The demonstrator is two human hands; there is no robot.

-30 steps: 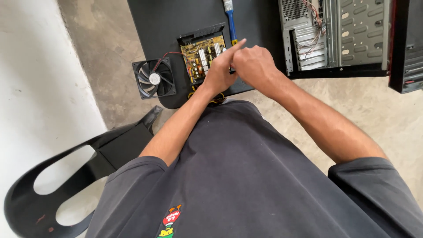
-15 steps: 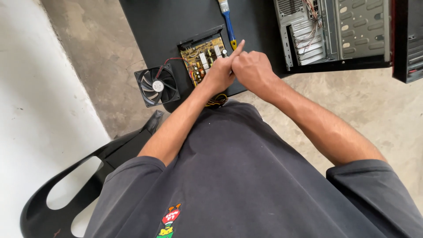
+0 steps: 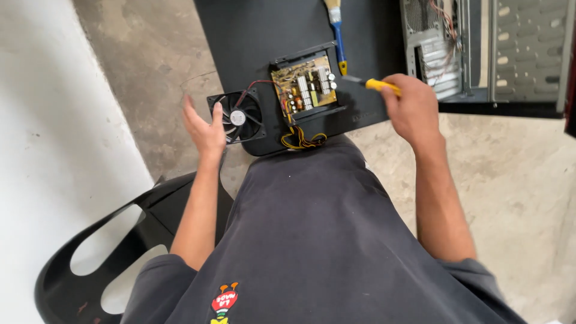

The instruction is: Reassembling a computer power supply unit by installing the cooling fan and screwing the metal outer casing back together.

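Yellow screwdriver (image 3: pixel 377 84) in right hand (image 3: pixel 414 111), grip closed around handle, tip near open power box (image 3: pixel 306 84) at near edge of black tabletop (image 3: pixel 252 36). Left hand (image 3: pixel 205 129) open, fingers spread, just beside black fan (image 3: pixel 237 116) at near left corner. Blue brush (image 3: pixel 338 33) behind box. Computer case (image 3: pixel 480 54) on right.

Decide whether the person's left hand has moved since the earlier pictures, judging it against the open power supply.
Yes. The left hand has left the power supply board and now sits open beside the black fan, to the supply's left.
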